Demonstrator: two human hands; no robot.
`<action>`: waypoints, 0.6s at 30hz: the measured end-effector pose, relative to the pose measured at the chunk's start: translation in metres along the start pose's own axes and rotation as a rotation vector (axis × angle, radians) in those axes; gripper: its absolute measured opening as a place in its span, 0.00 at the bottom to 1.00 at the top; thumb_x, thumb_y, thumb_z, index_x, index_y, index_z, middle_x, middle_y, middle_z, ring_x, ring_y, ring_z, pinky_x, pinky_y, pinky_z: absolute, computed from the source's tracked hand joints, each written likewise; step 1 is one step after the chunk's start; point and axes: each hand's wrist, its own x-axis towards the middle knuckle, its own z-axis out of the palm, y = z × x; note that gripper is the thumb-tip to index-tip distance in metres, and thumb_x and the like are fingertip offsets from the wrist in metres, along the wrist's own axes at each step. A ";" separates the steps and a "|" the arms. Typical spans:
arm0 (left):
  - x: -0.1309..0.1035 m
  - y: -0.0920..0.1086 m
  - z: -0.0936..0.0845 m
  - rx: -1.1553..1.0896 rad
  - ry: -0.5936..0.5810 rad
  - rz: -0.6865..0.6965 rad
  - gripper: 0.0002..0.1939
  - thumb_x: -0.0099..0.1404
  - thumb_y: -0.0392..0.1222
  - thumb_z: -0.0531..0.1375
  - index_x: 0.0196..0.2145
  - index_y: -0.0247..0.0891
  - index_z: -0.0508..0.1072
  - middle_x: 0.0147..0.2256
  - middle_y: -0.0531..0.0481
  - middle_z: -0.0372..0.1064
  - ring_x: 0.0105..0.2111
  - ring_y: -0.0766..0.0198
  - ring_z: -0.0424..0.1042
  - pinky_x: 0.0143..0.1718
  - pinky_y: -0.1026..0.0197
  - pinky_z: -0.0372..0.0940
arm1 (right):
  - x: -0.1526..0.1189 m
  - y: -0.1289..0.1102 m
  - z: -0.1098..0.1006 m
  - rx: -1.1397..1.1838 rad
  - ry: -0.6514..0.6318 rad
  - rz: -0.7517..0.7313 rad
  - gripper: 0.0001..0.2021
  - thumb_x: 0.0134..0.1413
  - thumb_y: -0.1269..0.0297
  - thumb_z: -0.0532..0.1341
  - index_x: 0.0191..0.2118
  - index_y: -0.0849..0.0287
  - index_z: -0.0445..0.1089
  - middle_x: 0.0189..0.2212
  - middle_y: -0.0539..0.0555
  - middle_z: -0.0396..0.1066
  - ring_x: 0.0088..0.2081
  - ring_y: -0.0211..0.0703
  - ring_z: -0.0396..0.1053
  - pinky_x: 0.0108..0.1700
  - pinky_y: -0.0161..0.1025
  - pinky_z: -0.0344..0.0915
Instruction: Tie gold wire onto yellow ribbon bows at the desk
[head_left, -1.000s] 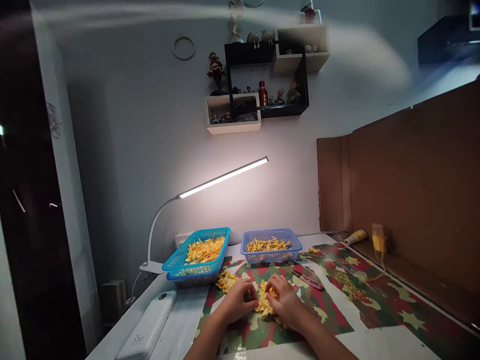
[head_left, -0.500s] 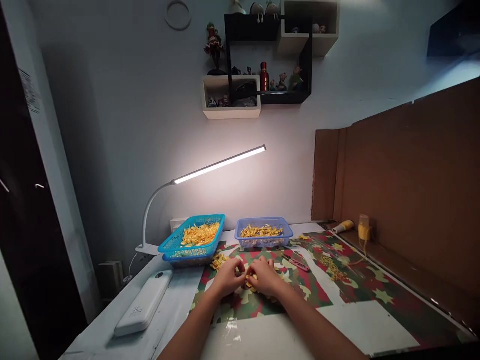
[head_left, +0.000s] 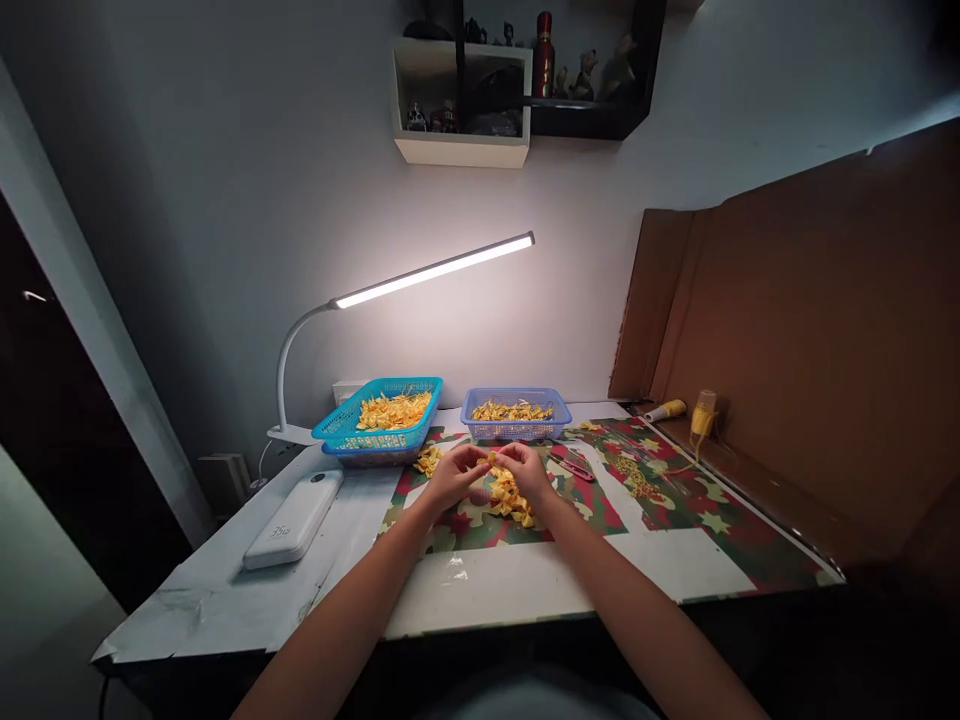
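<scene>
My left hand [head_left: 452, 476] and my right hand [head_left: 529, 474] meet above the camouflage-patterned sheet [head_left: 450, 530], thumbs and fingertips pinched together. Between them is a small yellow ribbon piece [head_left: 491, 458], partly covered by the fingers. Just below my right hand lies a loose pile of yellow ribbon bows [head_left: 511, 500]. Another small heap of yellow pieces [head_left: 428, 460] sits left of my left hand. A pink-handled cutting tool [head_left: 574, 465] rests to the right of my right hand.
Behind the hands stand a turquoise basket [head_left: 337, 428] and a purple basket [head_left: 516, 429], both holding yellow pieces. At left are a white power bank [head_left: 294, 520] and a lit desk lamp [head_left: 435, 270]. Gold strands [head_left: 636, 478] and a cardboard wall [head_left: 787, 320] are at right.
The view has tilted down, so the table's front edge now shows. Both hands have lifted a yellow ribbon piece off the pile, uncovering the bows beneath.
</scene>
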 end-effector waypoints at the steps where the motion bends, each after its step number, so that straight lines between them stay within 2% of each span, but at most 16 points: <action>1: 0.000 0.000 0.000 -0.035 0.003 -0.003 0.21 0.53 0.55 0.63 0.35 0.34 0.69 0.31 0.47 0.72 0.31 0.63 0.70 0.30 0.63 0.61 | -0.001 0.000 -0.002 -0.007 0.010 0.000 0.08 0.44 0.59 0.60 0.24 0.59 0.65 0.24 0.50 0.67 0.29 0.41 0.64 0.34 0.38 0.61; 3: 0.000 0.000 -0.001 -0.065 0.000 -0.008 0.22 0.53 0.55 0.64 0.36 0.34 0.68 0.29 0.48 0.71 0.30 0.64 0.70 0.29 0.64 0.60 | -0.003 -0.003 -0.005 -0.109 0.041 -0.065 0.06 0.46 0.61 0.59 0.27 0.59 0.66 0.27 0.51 0.69 0.30 0.41 0.64 0.36 0.39 0.61; 5: -0.001 -0.002 -0.002 -0.054 -0.015 -0.013 0.22 0.54 0.54 0.64 0.37 0.35 0.67 0.26 0.51 0.69 0.26 0.66 0.68 0.27 0.65 0.58 | -0.006 -0.008 -0.010 -0.284 0.041 -0.200 0.07 0.48 0.64 0.58 0.34 0.58 0.69 0.32 0.52 0.71 0.34 0.43 0.64 0.40 0.40 0.60; 8: -0.002 -0.004 -0.003 -0.017 -0.040 -0.012 0.21 0.55 0.54 0.63 0.38 0.36 0.65 0.22 0.56 0.66 0.22 0.70 0.63 0.23 0.67 0.54 | -0.011 -0.015 -0.015 -0.568 -0.075 -0.364 0.07 0.52 0.67 0.57 0.38 0.56 0.70 0.37 0.52 0.73 0.41 0.44 0.64 0.46 0.42 0.55; 11: -0.002 -0.004 -0.004 0.053 -0.060 0.015 0.18 0.56 0.52 0.62 0.37 0.36 0.65 0.24 0.55 0.66 0.21 0.71 0.61 0.23 0.67 0.53 | -0.013 -0.017 -0.017 -0.742 -0.159 -0.376 0.05 0.55 0.67 0.57 0.35 0.56 0.69 0.36 0.52 0.73 0.42 0.45 0.64 0.47 0.43 0.51; 18: -0.005 0.006 -0.008 0.393 -0.112 0.109 0.09 0.59 0.46 0.58 0.32 0.38 0.68 0.22 0.56 0.63 0.22 0.70 0.58 0.25 0.66 0.54 | -0.013 -0.013 -0.018 -0.842 -0.237 -0.355 0.02 0.53 0.70 0.58 0.33 0.57 0.67 0.34 0.50 0.72 0.39 0.43 0.63 0.46 0.43 0.49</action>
